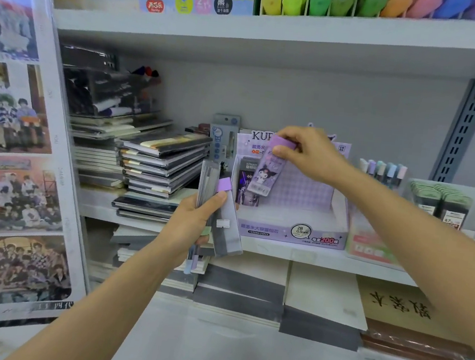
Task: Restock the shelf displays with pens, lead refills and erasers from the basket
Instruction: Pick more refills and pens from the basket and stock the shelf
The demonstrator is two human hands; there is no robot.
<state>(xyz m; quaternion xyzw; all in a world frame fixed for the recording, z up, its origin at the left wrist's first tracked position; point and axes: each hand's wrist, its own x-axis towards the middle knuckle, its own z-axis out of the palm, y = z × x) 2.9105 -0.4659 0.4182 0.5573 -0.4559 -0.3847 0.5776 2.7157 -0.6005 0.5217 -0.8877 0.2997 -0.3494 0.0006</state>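
Currently right hand (306, 153) above lilac cardboard display box (292, 232), fingers pinching purple cap end of clear lead refill case with cartoon figure (269, 173). Case tilted, lower end within box opening, beside dark refill pack (246, 186) standing in box's left corner. Left hand (194, 219) just left of box, fingers curled round bundle of flat grey refill cases (227, 225), one purple-capped. Box sits on white shelf (310, 258), between stacked dark notebooks (158, 165) and green-capped packs (439, 201).
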